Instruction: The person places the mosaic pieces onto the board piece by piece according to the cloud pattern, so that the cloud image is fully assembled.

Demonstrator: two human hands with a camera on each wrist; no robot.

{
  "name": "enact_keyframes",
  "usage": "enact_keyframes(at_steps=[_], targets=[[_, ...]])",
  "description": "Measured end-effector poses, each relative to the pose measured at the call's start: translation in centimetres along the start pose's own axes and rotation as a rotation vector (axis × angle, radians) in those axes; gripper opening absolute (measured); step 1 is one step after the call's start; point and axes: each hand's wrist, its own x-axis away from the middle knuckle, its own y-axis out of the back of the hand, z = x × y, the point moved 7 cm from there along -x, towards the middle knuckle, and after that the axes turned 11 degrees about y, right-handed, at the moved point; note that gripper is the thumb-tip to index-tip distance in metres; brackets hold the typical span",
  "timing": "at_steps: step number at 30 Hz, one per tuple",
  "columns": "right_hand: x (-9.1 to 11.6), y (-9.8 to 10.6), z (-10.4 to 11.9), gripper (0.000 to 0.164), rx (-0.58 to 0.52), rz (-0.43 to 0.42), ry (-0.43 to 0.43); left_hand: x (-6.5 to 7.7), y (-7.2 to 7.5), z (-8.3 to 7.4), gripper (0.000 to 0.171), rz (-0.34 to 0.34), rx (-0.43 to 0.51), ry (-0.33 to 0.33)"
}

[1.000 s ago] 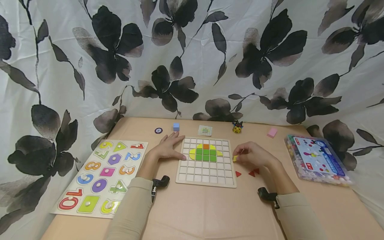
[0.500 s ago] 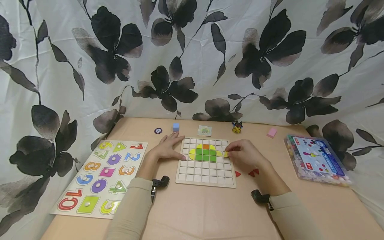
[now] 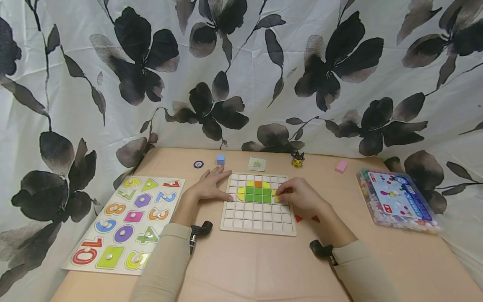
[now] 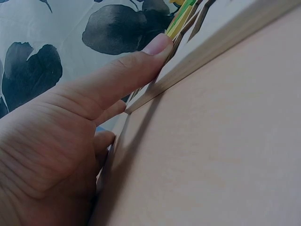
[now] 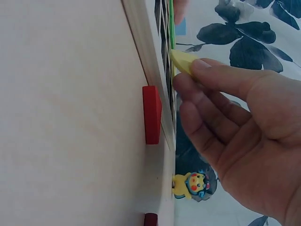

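A white gridded wooden board [image 3: 258, 225] lies on the table, bearing a block of green square tiles [image 3: 258, 195], an orange tile [image 3: 258, 184] above them and yellow curved tiles [image 3: 241, 193] at the sides. My left hand [image 3: 209, 186] rests at the board's left edge with fingers spread, its straight thumb pressing on the rim in the left wrist view. Between thumb and index finger, my right hand [image 3: 305, 195] pinches a yellow quarter-round tile [image 5: 181, 61] close over the cells just right of the green ones. Red triangle tiles [image 3: 298, 218] lie beside the board's right edge, under that forearm.
A number-and-shape puzzle board [image 3: 124, 216] lies at left, partly under the left sleeve. Behind the grid stand a round dark disc [image 3: 198, 164], blue cube [image 3: 220, 160], pattern card [image 3: 257, 164], yellow figurine [image 3: 297, 159] and pink block [image 3: 341, 167]. A bead box [image 3: 400, 199] sits at right.
My right hand has moved left from beside the board to over it, carrying the yellow tile toward the green tiles. My left hand has stayed in place.
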Motion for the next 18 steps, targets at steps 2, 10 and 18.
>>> enact_keyframes(at_steps=[2,10,18], targets=[[-0.01,-0.19,-0.05,0.012,0.005,0.009,-0.005,-0.01,-0.01,0.03,0.112,0.0,0.0,0.001],[-0.03,-0.61,-0.01,0.016,0.031,0.045,0.025,-0.08,-0.07,0.14,0.112,0.001,-0.001,0.005],[-0.13,-0.87,-0.05,0.019,0.11,0.063,0.055,-0.11,-0.12,0.17,0.112,0.002,-0.003,0.006]])
